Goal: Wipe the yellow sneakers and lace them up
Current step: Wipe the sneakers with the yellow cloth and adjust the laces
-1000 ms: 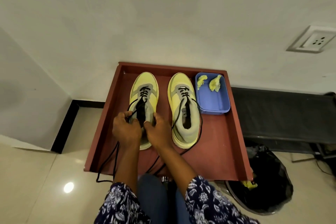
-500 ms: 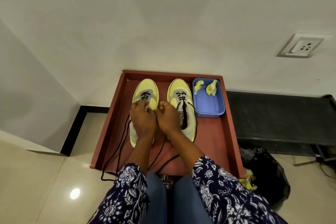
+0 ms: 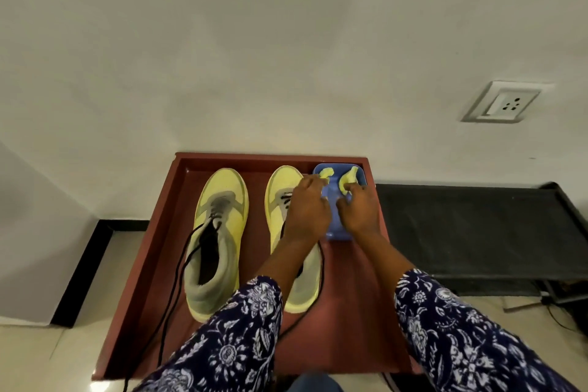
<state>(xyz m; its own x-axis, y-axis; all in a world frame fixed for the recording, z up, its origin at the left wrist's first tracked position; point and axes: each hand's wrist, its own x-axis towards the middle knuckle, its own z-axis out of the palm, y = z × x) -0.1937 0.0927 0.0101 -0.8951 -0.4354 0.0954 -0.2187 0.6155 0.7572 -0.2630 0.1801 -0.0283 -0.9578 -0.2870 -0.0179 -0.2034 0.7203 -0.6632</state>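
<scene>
Two yellow and grey sneakers stand side by side in a red-brown wooden tray [image 3: 159,251]. The left sneaker [image 3: 222,200] has a loose black lace [image 3: 178,277] trailing over the tray's front edge. My left forearm partly covers the right sneaker [image 3: 278,200]. A small blue tub [image 3: 335,234] at the tray's back right holds two yellow cloth pieces. My left hand [image 3: 310,210] reaches over the right sneaker, with its fingertips at the left cloth piece [image 3: 326,173]. My right hand [image 3: 361,213] is over the tub and pinches the lower end of the right cloth piece [image 3: 348,180].
A white wall rises directly behind the tray, with a socket plate [image 3: 502,102] at the upper right. A low black cot [image 3: 461,232] adjoins the tray on the right. Black skirting [image 3: 82,267] and pale floor tiles lie to the left.
Both hands have left the left sneaker and its lace and moved right and forward to the blue tub. The lace now lies loose, and the camera has tilted closer.
</scene>
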